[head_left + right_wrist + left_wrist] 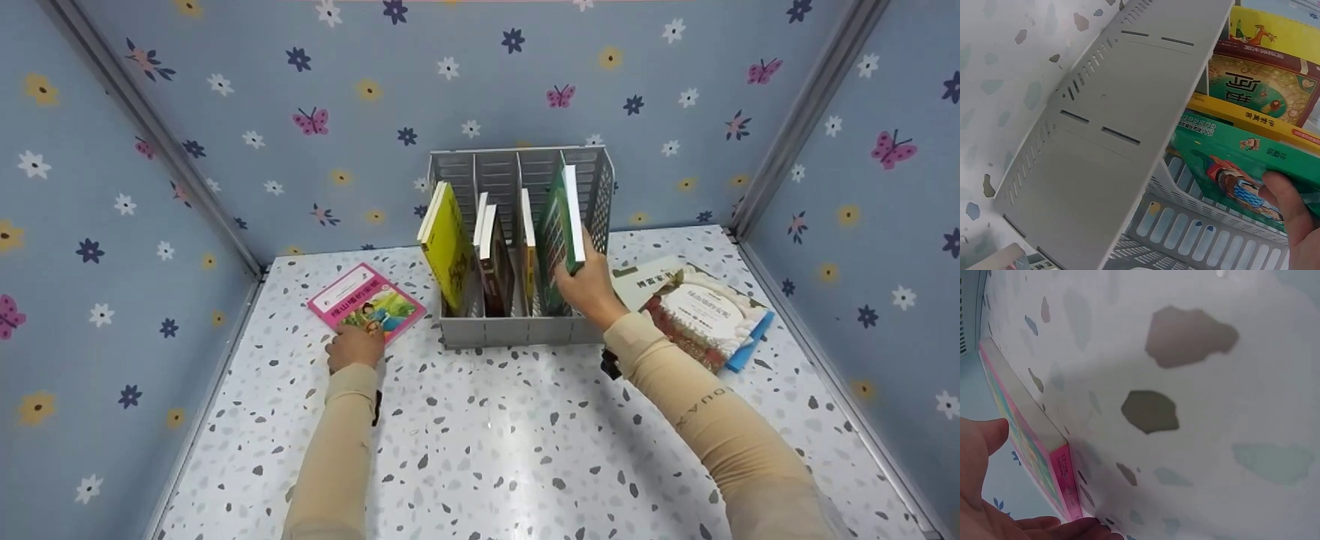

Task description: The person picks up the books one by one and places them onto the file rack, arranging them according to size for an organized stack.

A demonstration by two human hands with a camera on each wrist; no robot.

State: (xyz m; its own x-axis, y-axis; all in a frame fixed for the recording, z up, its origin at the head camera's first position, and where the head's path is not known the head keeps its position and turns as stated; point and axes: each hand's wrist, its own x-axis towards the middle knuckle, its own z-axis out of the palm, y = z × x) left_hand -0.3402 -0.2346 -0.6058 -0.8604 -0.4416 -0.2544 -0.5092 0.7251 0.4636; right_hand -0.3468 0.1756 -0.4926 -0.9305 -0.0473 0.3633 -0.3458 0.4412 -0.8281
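My right hand [591, 289] grips a green book [555, 240] that stands in the right part of a grey divided basket [517, 331]. In the right wrist view, the thumb [1283, 194] lies on its illustrated cover. My left hand [355, 347] is at the near edge of a pink book [360, 296] lying flat to the left of the basket. The left wrist view shows the thumb above the pink cover and the extended fingers by the spine [1064, 475], without a curled hold on it.
Upright in the basket are a yellow-green book [450, 251], a dark brown book [498, 270] with a thin one beside it, and a yellow-spined book [529, 259]. Several overlapping books [701, 311] lie right of the basket. Patterned walls [487, 75] enclose the speckled tabletop [487, 435].
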